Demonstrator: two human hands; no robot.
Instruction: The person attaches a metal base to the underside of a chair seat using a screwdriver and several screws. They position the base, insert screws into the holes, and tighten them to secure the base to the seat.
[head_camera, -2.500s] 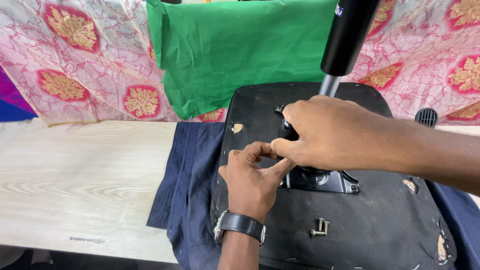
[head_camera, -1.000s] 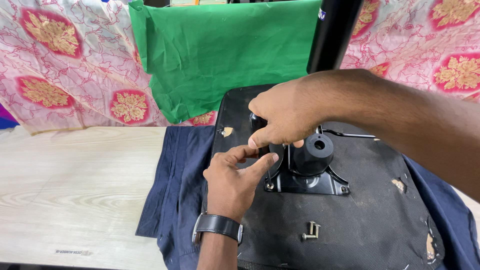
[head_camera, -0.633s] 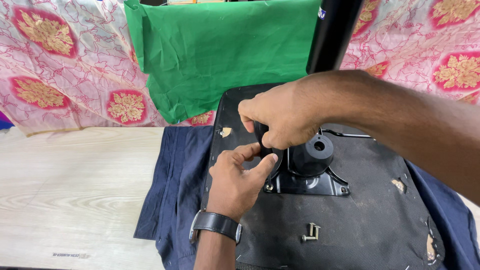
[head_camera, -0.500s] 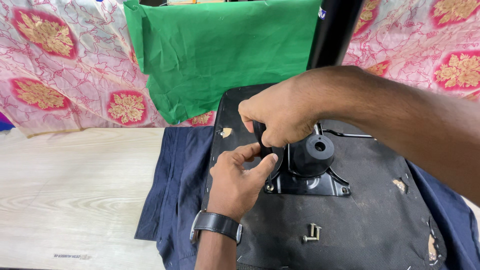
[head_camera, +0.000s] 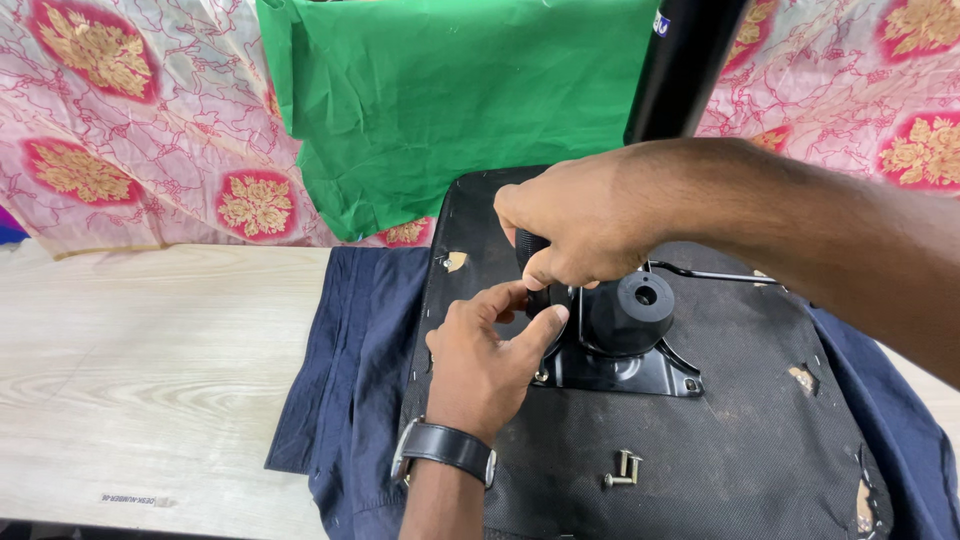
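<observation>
Pale wooden tabletop (head_camera: 130, 370) carries our 1 upturned black seat base (head_camera: 720, 450) on 1 navy cloth (head_camera: 350, 350), 2 loose bolts (head_camera: 622, 470) nearest us, then our left hand (head_camera: 485, 360) and right hand (head_camera: 575, 225), both now shifted onto 1 black knob (head_camera: 545, 298) beside the metal mounting plate (head_camera: 625, 365), pinching it closed-fingered, 1 green cloth (head_camera: 450, 100) beyond.

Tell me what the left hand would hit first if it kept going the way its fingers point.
Probably the black knob: the left hand points up and right, its fingertips already at it, with the right hand gripping just above. Depth is hard to judge.
</observation>
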